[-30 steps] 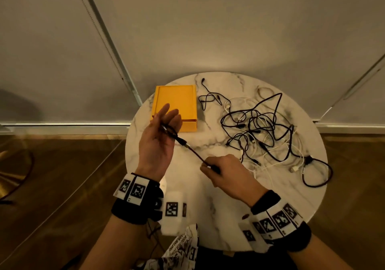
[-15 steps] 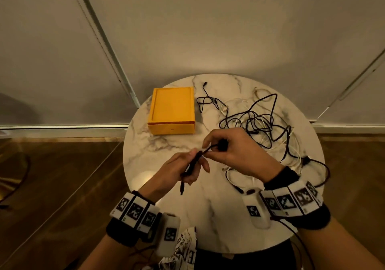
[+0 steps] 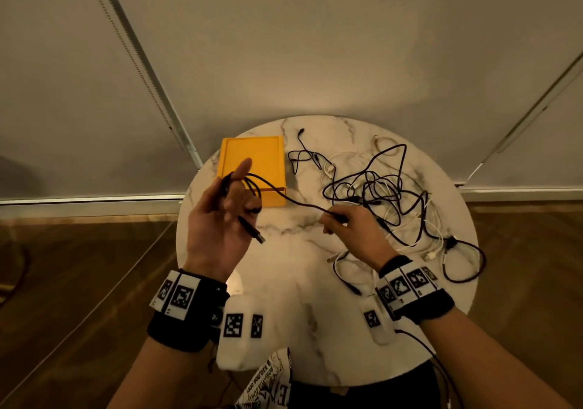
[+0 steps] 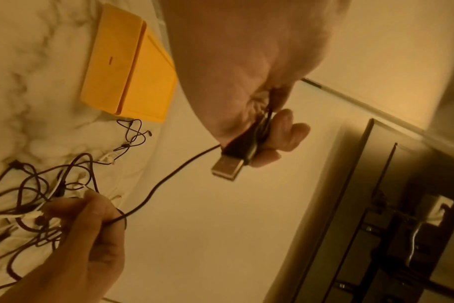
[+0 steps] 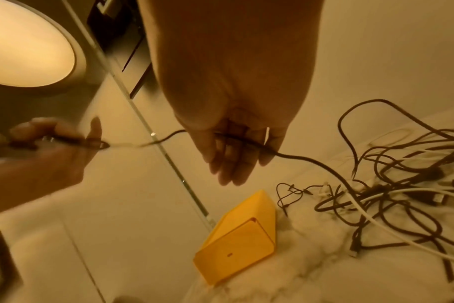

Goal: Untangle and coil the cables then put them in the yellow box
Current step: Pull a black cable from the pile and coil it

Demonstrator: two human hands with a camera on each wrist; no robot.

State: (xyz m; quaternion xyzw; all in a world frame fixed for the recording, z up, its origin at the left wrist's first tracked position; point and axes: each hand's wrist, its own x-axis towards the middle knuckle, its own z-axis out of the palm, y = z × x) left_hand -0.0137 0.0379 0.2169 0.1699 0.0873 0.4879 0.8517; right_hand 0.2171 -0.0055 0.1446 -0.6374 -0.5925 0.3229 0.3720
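Round white marble table (image 3: pixel 284 282) on dark wood floor (image 3: pixel 79 266); pale blinds (image 3: pixel 315 45) behind, apparently window coverings; lighting dim, warm.

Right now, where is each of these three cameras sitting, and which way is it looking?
Head: worn on the head, looking down at the round table; both hands and banded wrists show.
Left wrist: looks along the left hand, which grips the black cable by its USB plug.
Right wrist: looks along the right hand, which holds that cable.
Shared: all three show the yellow box and the tangled pile.
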